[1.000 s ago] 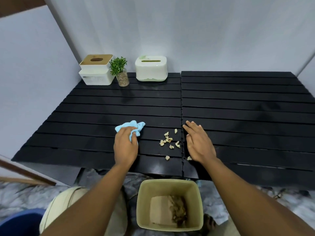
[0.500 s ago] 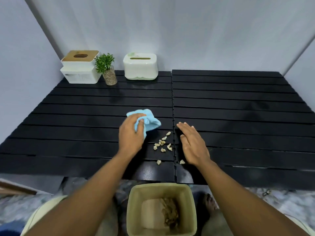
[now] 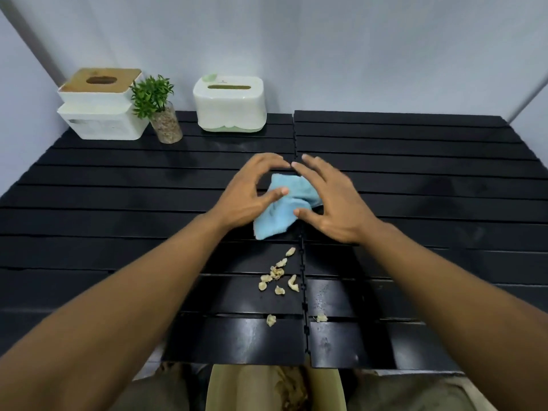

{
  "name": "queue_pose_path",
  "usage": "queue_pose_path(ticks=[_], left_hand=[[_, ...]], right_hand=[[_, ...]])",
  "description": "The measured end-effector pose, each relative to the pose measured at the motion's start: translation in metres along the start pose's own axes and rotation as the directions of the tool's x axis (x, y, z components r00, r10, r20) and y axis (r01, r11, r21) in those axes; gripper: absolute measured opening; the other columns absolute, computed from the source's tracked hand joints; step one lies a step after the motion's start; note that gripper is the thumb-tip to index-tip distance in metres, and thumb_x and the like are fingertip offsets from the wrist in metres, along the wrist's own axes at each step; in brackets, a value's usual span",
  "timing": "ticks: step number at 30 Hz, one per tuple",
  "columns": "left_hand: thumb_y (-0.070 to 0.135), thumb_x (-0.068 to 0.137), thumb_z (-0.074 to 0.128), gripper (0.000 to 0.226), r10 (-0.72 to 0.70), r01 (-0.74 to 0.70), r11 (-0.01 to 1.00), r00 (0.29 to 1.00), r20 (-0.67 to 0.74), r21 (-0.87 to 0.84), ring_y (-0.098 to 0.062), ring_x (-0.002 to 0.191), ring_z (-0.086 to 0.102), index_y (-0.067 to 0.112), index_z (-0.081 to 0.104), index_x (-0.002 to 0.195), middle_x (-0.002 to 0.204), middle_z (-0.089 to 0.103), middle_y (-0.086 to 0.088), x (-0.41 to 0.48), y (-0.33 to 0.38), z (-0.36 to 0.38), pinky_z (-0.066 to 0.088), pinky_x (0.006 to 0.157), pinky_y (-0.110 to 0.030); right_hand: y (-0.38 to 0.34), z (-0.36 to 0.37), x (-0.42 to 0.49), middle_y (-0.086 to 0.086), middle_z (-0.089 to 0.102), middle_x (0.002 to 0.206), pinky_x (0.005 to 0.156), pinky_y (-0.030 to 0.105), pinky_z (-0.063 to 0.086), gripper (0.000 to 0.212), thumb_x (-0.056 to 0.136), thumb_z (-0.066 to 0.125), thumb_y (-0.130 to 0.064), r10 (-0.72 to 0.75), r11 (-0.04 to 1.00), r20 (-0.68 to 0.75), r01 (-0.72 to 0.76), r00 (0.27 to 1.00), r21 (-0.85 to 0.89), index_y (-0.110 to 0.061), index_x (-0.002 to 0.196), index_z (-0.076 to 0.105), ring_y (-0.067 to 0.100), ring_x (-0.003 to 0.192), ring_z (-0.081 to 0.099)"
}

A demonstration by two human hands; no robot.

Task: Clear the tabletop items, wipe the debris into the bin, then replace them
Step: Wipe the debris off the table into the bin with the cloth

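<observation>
- Both hands have moved up the table since the earlier frames; the cloth [image 3: 281,207], then bunched in the left hand [image 3: 250,197] alone, now lies between the two; the right hand [image 3: 335,203], then flat beside the debris, has come across to it.
- Left hand: fingers spread and curved, thumb resting on the cloth; loose contact, not a closed grasp.
- Right hand: fingers spread wide, thumb at the cloth's near edge; whether it presses or only hovers cannot be told.
- Clearing appears done: two boxes [image 3: 102,109] [image 3: 229,103] and a plant [image 3: 158,108] stand at the far left of the table [image 3: 415,179]; the middle is bare.
- Wiping is unfinished: debris [image 3: 277,277] lies in a loose cluster nearer than the cloth, two bits by the near edge.
- Bin [image 3: 252,387] sits below that edge, already holding scraps.
- Remaining, by judgement: sweep debris in; replace items.
</observation>
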State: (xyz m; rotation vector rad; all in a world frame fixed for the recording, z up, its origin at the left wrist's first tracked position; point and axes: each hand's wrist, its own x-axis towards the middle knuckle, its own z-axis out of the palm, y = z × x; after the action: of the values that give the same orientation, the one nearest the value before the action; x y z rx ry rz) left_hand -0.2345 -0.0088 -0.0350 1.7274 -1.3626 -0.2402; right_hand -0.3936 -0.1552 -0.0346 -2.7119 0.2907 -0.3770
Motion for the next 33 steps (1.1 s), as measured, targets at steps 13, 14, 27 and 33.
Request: queue_pose_path(ticks=[13, 14, 27, 33], left_hand=[[0.024, 0.098, 0.047, 0.036, -0.271, 0.266, 0.906, 0.962, -0.032, 0.330, -0.011, 0.135, 0.037, 0.025, 0.052, 0.134, 0.139, 0.047, 0.009, -0.106, -0.036, -0.037, 0.016, 0.118, -0.030], [0.028, 0.099, 0.045, 0.038, -0.272, 0.254, 0.887, 0.962, -0.007, 0.386, -0.013, 0.139, 0.031, 0.026, 0.049, 0.136, 0.145, 0.042, 0.007, -0.109, -0.036, -0.035, 0.009, 0.119, -0.032], [0.033, 0.100, 0.039, 0.043, -0.261, 0.217, 0.803, 0.965, 0.000, 0.555, -0.019, 0.145, 0.020, 0.025, 0.043, 0.142, 0.155, 0.030, 0.001, -0.116, -0.025, -0.028, 0.003, 0.117, -0.032], [0.039, 0.097, 0.031, 0.048, -0.277, 0.227, 0.796, 0.961, 0.004, 0.562, -0.018, 0.145, 0.022, 0.025, 0.044, 0.141, 0.154, 0.032, 0.001, -0.118, -0.022, -0.028, 0.005, 0.117, -0.032]], right_hand=[[-0.016, 0.022, 0.014, -0.003, 0.049, 0.119, 0.094, 0.040, 0.029, 0.050, 0.087, 0.037, -0.063, -0.090, 0.945, 0.166, 0.137, 0.982, -0.296, -0.043, 0.132, 0.044, 0.018, 0.112, 0.045], [-0.019, 0.022, 0.010, -0.003, 0.048, 0.115, 0.091, 0.040, 0.030, 0.050, 0.087, 0.037, -0.064, -0.062, 0.939, 0.151, 0.109, 0.987, -0.327, -0.042, 0.130, 0.045, 0.019, 0.109, 0.045], [-0.011, -0.019, -0.011, 0.001, 0.031, 0.149, 0.108, 0.042, 0.031, 0.068, 0.084, 0.040, -0.070, -0.098, 0.959, 0.158, 0.136, 0.983, -0.251, -0.041, 0.145, 0.030, 0.021, 0.136, 0.033], [-0.002, 0.020, -0.028, -0.005, 0.029, 0.155, 0.116, 0.041, 0.024, 0.054, 0.088, 0.042, -0.056, -0.083, 0.990, 0.157, 0.099, 0.984, -0.097, -0.037, 0.138, 0.040, 0.015, 0.142, 0.025]])
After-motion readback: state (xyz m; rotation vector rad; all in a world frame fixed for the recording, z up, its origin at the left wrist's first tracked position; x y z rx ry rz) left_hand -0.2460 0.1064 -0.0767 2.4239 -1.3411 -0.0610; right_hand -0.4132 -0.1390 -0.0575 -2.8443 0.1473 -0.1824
